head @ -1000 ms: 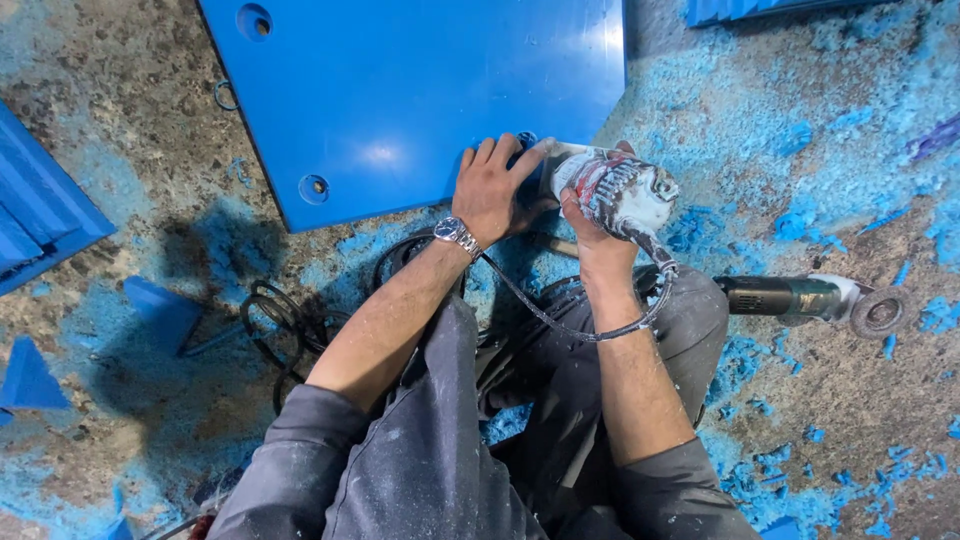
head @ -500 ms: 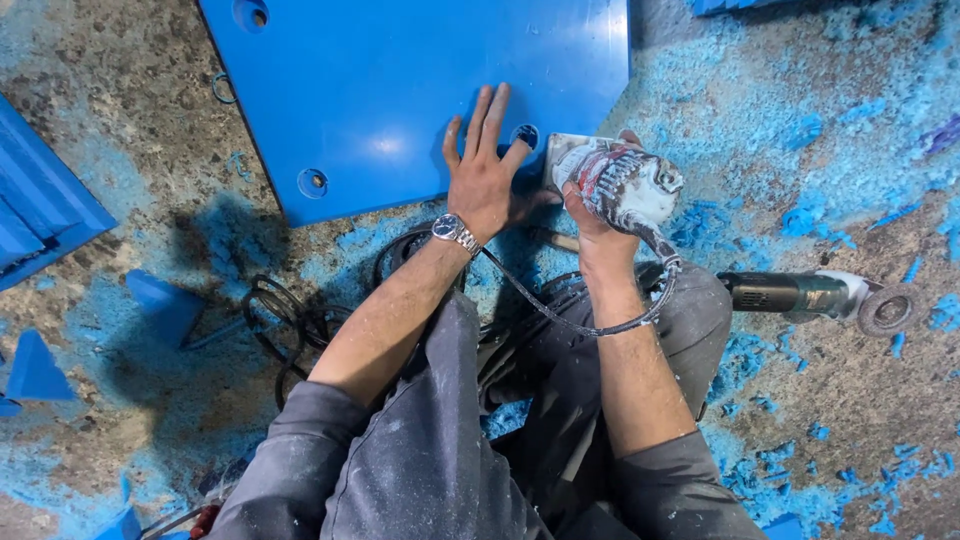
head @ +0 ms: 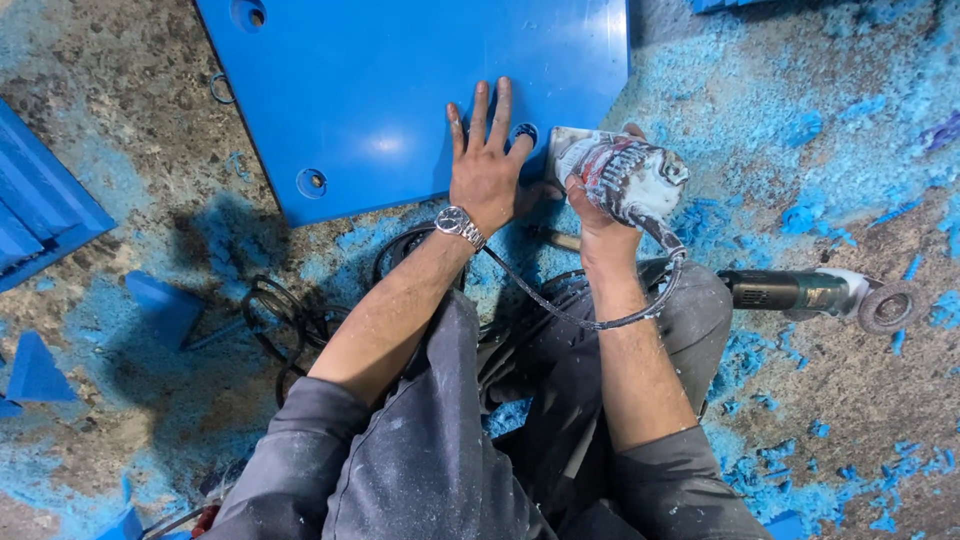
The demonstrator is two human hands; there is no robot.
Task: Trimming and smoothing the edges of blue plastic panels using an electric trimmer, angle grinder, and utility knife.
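A large blue plastic panel (head: pixel 400 90) lies flat on the concrete floor (head: pixel 120 170), filling the upper middle of the view; it has round countersunk holes near its upper left corner and lower left edge, and another by the person's fingertips. More blue pieces sit at the left: a ribbed slab (head: pixel 35 215) at the edge and small triangular offcuts (head: pixel 35 370) lower down. Blue shavings (head: pixel 800 130) cover the floor to the right and below.

The left hand (head: pixel 488 165) lies open and flat on the panel near its lower edge, fingers spread and pointing away from the body, a metal wristwatch (head: pixel 460 223) on the wrist. The right hand (head: pixel 600 205) is closed around a dust-coated power tool (head: pixel 625 175) with a white, red-marked body, held upright just at the panel's lower right edge, beside the left hand. Its cord (head: pixel 600 315) loops down across the right forearm. An angle grinder (head: pixel 815 293) with a dark green body lies on the floor to the right, apart from both hands. Black cable (head: pixel 285 320) coils on the floor left of the knees.
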